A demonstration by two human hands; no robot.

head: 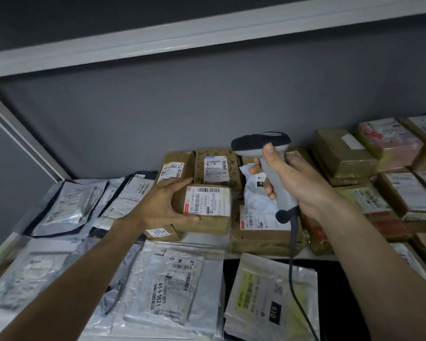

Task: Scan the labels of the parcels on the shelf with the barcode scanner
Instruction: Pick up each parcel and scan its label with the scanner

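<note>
My right hand (290, 178) grips the handle of a grey barcode scanner (268, 148), its dark head turned left above the parcels; a black cord (293, 267) hangs from its base. My left hand (162, 205) grips the left side of a small brown parcel (204, 221), fingers along its top edge and thumb under its near edge. That parcel's white label (207, 200) with a barcode faces up. Behind it stand two more brown labelled parcels (214, 168). A white crumpled bag (258, 193) lies on a larger brown parcel (263, 239) under the scanner.
Flat silver and white mailer bags (167, 286) cover the near and left part of the shelf. Stacked brown boxes (342, 153) fill the right side. A white shelf beam (207, 33) runs overhead and a grey back wall (158, 114) stands behind.
</note>
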